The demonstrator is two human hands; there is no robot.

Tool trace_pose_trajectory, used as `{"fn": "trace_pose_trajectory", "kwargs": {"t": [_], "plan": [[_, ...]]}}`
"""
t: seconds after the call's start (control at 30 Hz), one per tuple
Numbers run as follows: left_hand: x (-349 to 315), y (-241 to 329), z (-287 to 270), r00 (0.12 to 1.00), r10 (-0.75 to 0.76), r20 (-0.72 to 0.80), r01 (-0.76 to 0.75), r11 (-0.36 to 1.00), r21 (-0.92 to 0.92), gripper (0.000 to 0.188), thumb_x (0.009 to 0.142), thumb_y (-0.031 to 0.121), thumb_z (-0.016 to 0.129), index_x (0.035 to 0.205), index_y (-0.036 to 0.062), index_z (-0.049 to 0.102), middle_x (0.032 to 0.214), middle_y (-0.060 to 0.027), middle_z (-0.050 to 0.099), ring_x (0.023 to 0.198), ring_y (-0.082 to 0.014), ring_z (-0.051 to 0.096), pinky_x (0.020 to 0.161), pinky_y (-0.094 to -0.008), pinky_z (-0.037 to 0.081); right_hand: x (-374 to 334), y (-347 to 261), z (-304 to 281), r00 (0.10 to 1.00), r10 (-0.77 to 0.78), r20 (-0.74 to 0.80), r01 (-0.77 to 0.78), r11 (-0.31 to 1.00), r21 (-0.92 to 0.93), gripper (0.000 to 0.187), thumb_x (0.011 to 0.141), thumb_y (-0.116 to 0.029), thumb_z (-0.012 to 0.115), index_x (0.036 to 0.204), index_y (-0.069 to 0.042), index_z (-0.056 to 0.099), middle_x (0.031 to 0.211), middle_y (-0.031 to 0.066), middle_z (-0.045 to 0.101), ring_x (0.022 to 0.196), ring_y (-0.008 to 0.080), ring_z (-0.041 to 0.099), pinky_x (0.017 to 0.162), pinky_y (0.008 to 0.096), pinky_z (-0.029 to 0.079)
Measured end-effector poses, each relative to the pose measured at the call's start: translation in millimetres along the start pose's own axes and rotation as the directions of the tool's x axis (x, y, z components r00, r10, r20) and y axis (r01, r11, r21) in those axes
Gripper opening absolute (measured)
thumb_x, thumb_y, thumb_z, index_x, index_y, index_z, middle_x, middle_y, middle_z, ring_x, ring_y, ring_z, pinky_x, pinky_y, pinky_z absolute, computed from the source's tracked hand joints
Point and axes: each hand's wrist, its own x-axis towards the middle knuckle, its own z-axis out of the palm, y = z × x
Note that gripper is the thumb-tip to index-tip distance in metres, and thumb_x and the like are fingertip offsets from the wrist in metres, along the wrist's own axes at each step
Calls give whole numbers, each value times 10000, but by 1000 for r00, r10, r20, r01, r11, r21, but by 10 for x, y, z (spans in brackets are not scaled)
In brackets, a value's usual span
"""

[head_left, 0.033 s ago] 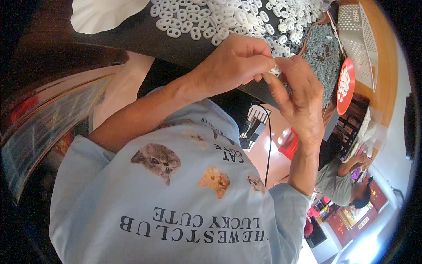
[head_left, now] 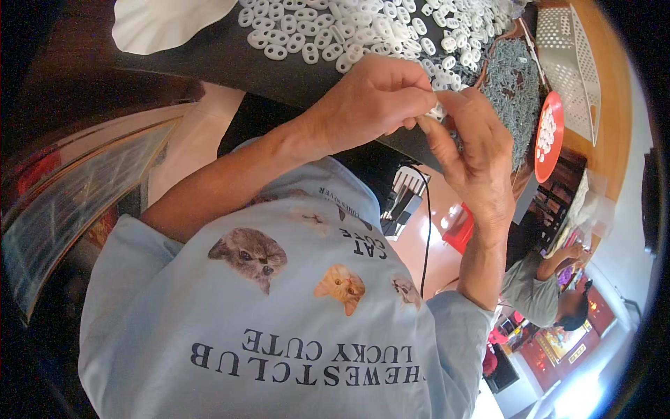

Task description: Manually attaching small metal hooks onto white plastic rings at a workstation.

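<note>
Pinching a small white piece together, my left hand and right hand meet; white two-holed links lie beyond them; a red dish sits to their right.

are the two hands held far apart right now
No, the fingertips of the left hand and right hand come together at a small white piece.

White glare lower right; left side dim, grainy; rim black, bending edges, seemingly soft.
</note>
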Motion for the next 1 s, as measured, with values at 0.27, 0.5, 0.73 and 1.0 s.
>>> {"fn": "trace_pose_trajectory", "kwargs": {"t": [0.27, 0.5, 0.73, 1.0], "plan": [[-11, 23, 17, 1000, -1, -15, 1, 1000, 25, 154, 872, 160, 555, 754, 63, 580, 586, 55, 466, 505, -18, 421, 453, -190, 303, -30, 13, 81, 1000, -4, 31, 9, 985, -170, 326, 808, -217, 685, 996, 7, 541, 832, 135, 539, 660, 292, 556, 564, 360, 462], [-2, -23, 7, 995, 78, 57, -85, 987, 133, 183, 830, 128, 498, 706, -7, 487, 591, -10, 422, 579, -82, 408, 530, -276, 350, -26, 50, 64, 983, 25, 181, -11, 997, -76, 267, 901, -251, 571, 907, 6, 501, 788, 176, 510, 662, 383, 521, 573, 432, 429], [35, -168, 33, 974, 219, 60, -226, 960, 165, 209, 839, 138, 453, 697, -14, 458, 602, -54, 405, 587, -120, 414, 547, -305, 359, -54, 31, 69, 965, 89, 248, -87, 996, -21, 334, 941, -315, 487, 958, 18, 497, 811, 206, 525, 740, 423, 519, 646, 466, 422], [5, -114, -19, 981, 102, 162, -132, 973, 190, 188, 857, 142, 439, 752, -7, 485, 675, -24, 461, 669, -91, 448, 597, -261, 371, -97, 124, 123, 970, 15, 243, -20, 1000, 19, 342, 940, -319, 485, 981, 20, 512, 823, 198, 531, 759, 414, 522, 663, 462, 425]]}}
